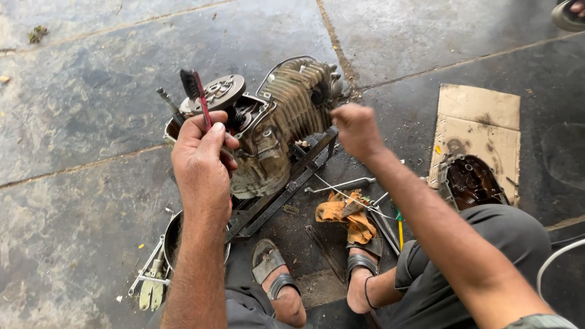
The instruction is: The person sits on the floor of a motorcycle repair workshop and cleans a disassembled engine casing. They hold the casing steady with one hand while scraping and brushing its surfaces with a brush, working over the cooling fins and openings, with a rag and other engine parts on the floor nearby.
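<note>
Centrally, a grimy motorcycle engine sits tilted on a black metal stand on a stained concrete floor. Its finned cylinder points away from the person, and a round clutch assembly shows at the engine's left side.

The left hand is closed around the handle of a red-handled brush, thumb along the handle, with the dark bristle head pointing up beside the clutch assembly. The hand sits just in front of the engine's left casing.

The right hand is curled shut and rests against the right side of the finned cylinder; whether it pinches a small part there cannot be told.

Below the engine, an orange rag lies on the floor between the person's sandalled feet, with several spanners and a yellow-handled screwdriver beside it. To the right, a removed engine cover lies open side up on a piece of cardboard. At lower left, a round metal pan is partly hidden by the left forearm, and pliers lie just beside it.
</note>
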